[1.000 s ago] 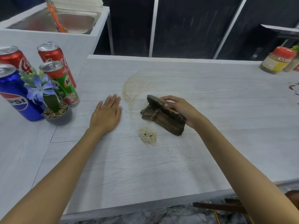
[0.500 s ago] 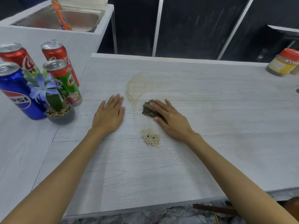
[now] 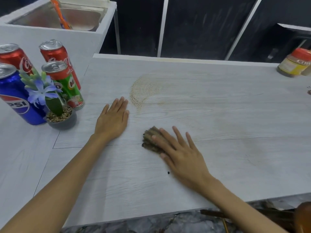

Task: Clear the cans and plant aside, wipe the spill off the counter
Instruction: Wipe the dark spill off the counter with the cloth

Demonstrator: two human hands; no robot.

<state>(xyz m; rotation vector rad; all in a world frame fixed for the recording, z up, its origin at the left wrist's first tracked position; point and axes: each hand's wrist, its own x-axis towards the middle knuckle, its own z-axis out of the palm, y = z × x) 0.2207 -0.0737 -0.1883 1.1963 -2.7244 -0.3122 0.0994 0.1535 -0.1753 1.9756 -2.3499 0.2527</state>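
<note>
**Counter spill: residue on far side, cloth on near side**

Counter (image 3: 218, 165): a pale wood-grain surface that fills most of the view. A raised white unit with a steel sink (image 3: 55, 15) stands at its far left corner.

Spill (image 3: 143, 93): a tan, grainy, curved patch towards the far side of the counter, with a fainter smear running right from it.

Four cans stand upright in a cluster at the left, off the stained area. The blue Pepsi can (image 3: 15, 98) is nearest, with a red Coca-Cola can (image 3: 15, 58) behind it. A second Coca-Cola can (image 3: 57, 56) stands further right, and the green Milo can (image 3: 67, 84) is in front of that.

Left hand (image 3: 112, 120): flat on the counter, palm down, fingers straight and together. It holds nothing, and its fingertips lie just beside the spill's near-left edge.

Right hand (image 3: 183, 155): flat, fingers straight and spread, pressing on the cloth with nothing gripped.

Potted plant (image 3: 50, 101): stands in front of and between the Pepsi and Milo cans (contact with either cannot be confirmed).

Jar (image 3: 294, 64): red lid and yellow label, at the far right edge.

Brown cloth (image 3: 150, 138): bunched on the counter, nearer than the spill and apart from it. Only its left part shows beyond the fingers.

Dark speck (image 3: 168, 172): on the counter, just beside the right hand.
</note>
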